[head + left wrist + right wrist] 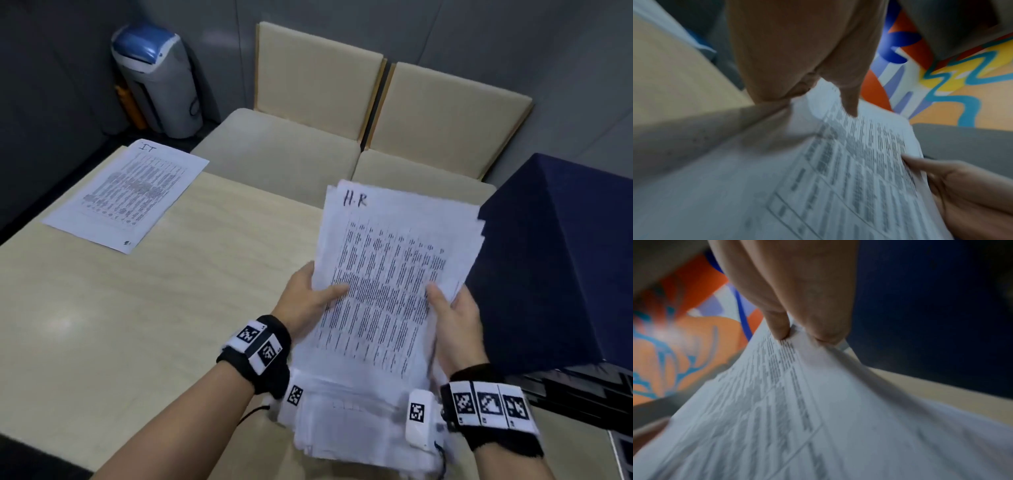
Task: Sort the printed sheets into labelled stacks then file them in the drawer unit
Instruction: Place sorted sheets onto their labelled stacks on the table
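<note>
I hold a thick stack of printed sheets marked "H.R" [387, 274] above the table, tilted up toward me. My left hand [308, 294] grips its left edge, thumb on top of the print. My right hand [452, 315] grips the right edge the same way. The wrist views show the same stack [838, 170] [777, 402] with the left thumb [849, 100] and the right thumb [779, 327] pressing on it. Another pile of white sheets [342, 421] lies on the table below my wrists. A sheet marked "I.T" [130, 192] lies flat at the table's far left.
A dark blue drawer unit [555, 260] stands at the right, close to the held stack. Two beige chairs [308, 113] stand beyond the light wooden table [137, 308]. A grey bin with a blue lid [157, 78] stands on the floor at the back left.
</note>
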